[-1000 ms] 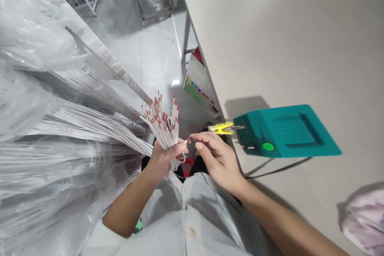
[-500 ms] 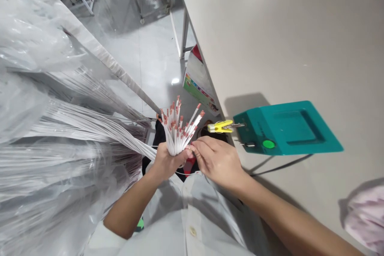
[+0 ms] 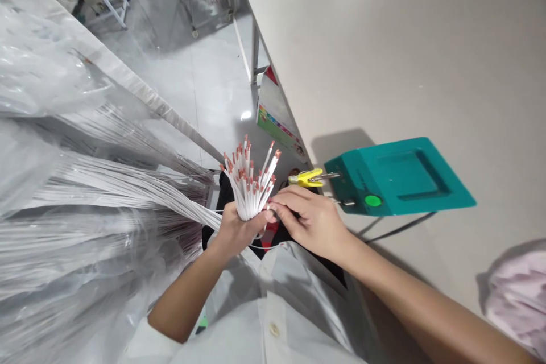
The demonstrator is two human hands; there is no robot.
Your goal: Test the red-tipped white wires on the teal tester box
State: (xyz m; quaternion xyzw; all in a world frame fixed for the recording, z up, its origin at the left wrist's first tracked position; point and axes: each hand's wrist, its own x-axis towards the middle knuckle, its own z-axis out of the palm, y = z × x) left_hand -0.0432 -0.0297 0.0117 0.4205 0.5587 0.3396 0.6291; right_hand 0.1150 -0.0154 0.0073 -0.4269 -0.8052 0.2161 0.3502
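A bundle of white wires [image 3: 251, 196] with bare copper ends fanning upward is gripped in my left hand [image 3: 236, 227], its fingers wrapped round the strands. My right hand [image 3: 309, 219] is closed in a pinch beside my left thumb. A bit of white wire shows at its fingertips, mostly hidden by the fingers. A thin white strand loops below the two hands. Just beyond my right hand, a yellow clip [image 3: 305, 177] sits on a metal prong of a teal device [image 3: 409, 173] with a green button [image 3: 373, 201].
The device stands on a pale table [image 3: 384, 68], with a black cable trailing from it. Long white wires [image 3: 128, 182] under clear plastic sheeting [image 3: 42, 85] fill the left side. A printed carton [image 3: 277, 114] is under the table edge. Pink cloth [image 3: 518, 301] lies at right.
The view has shifted slightly, so the table and teal device appear further left. My left hand keeps its hold on the bundle; my right hand's fingers have shifted a little beside it.
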